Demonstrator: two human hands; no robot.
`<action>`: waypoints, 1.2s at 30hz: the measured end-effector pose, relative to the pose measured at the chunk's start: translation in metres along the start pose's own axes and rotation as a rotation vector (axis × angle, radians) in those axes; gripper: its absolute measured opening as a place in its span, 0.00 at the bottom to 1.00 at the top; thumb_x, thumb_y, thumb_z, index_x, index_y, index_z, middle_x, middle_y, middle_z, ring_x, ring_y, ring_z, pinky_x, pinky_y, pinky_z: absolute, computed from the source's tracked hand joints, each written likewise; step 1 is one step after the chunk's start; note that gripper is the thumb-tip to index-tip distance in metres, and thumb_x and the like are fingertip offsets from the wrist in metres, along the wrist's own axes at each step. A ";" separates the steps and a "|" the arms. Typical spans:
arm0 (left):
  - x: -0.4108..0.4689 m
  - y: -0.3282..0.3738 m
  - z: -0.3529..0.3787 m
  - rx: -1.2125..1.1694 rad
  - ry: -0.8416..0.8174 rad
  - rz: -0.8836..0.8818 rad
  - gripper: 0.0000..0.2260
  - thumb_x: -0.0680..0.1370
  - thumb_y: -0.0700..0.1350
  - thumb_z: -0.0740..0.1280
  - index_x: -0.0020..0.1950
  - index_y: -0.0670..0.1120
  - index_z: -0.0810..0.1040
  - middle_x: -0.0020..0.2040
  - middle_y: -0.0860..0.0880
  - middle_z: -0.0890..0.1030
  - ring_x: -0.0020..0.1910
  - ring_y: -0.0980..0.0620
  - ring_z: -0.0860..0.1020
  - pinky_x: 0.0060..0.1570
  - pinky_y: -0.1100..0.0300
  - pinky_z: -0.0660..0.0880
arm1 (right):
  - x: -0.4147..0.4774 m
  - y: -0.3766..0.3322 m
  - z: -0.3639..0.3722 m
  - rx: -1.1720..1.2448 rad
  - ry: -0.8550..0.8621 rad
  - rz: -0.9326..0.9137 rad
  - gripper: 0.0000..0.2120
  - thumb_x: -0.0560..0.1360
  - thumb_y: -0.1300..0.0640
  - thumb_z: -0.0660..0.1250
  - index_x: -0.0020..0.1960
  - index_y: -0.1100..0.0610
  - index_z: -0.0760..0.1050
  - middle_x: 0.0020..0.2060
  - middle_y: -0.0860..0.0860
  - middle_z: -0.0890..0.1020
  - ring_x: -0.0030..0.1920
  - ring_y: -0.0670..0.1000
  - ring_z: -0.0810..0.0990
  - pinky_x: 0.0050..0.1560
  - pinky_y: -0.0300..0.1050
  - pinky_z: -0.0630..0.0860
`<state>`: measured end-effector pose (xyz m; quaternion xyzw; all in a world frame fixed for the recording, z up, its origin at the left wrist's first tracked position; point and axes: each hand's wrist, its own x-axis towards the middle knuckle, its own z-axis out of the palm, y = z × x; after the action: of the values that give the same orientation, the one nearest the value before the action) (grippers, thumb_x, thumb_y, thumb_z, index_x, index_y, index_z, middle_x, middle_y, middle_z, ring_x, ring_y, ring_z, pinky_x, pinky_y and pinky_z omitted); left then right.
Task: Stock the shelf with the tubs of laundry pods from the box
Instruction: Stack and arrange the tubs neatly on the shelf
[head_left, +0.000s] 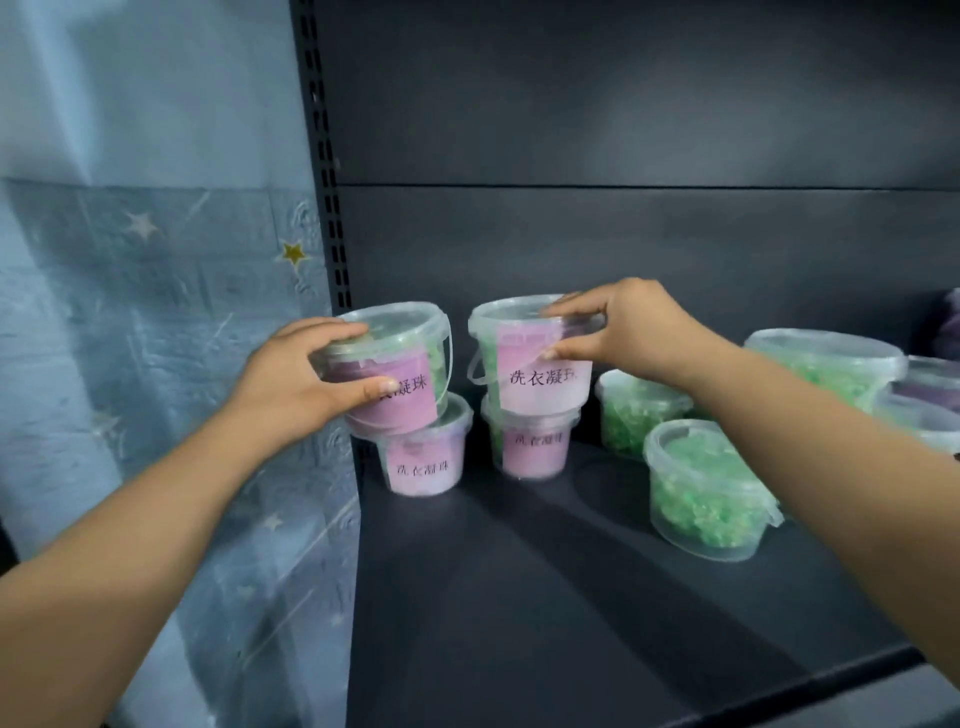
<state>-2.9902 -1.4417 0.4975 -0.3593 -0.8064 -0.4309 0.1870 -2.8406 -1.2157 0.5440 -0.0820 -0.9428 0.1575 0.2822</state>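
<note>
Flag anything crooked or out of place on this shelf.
The upper left tub, gripped by the left hand, is tilted and off-centre over the lower left tub. The upper right tub, held by the right hand, stands level on its stack. No spills show.

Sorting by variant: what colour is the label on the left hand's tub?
Pink label, dark characters; head view shows it.

Left hand (291, 384) thumb covers the start of the label (413, 387) on the tilted tub (405, 338), so only its last characters show. At the right edge a few tubs (927, 415) and a purple thing (951, 322) get cut off, can't tell what that is.
</note>
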 end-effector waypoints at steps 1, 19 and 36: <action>0.006 -0.002 0.008 -0.001 -0.008 -0.003 0.27 0.62 0.49 0.77 0.60 0.48 0.77 0.62 0.51 0.74 0.59 0.56 0.71 0.62 0.66 0.63 | 0.008 0.004 0.006 -0.024 -0.007 -0.004 0.22 0.67 0.53 0.75 0.59 0.55 0.78 0.60 0.50 0.79 0.60 0.46 0.75 0.51 0.24 0.61; 0.028 -0.038 0.075 -0.213 0.020 -0.308 0.55 0.57 0.49 0.79 0.75 0.53 0.47 0.75 0.47 0.52 0.72 0.48 0.60 0.71 0.49 0.59 | 0.048 0.074 0.063 0.030 -0.135 -0.029 0.33 0.69 0.51 0.72 0.71 0.50 0.64 0.73 0.50 0.61 0.73 0.49 0.58 0.66 0.33 0.53; 0.005 -0.043 0.123 -0.383 0.211 -0.407 0.46 0.52 0.55 0.78 0.66 0.47 0.62 0.63 0.47 0.73 0.61 0.48 0.73 0.63 0.47 0.70 | 0.051 0.086 0.070 0.172 -0.154 0.122 0.33 0.66 0.46 0.74 0.67 0.52 0.68 0.63 0.51 0.68 0.65 0.48 0.65 0.56 0.33 0.59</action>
<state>-3.0244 -1.3542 0.4076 -0.1719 -0.7420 -0.6388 0.1083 -2.9166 -1.1402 0.4849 -0.1024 -0.9379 0.2602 0.2051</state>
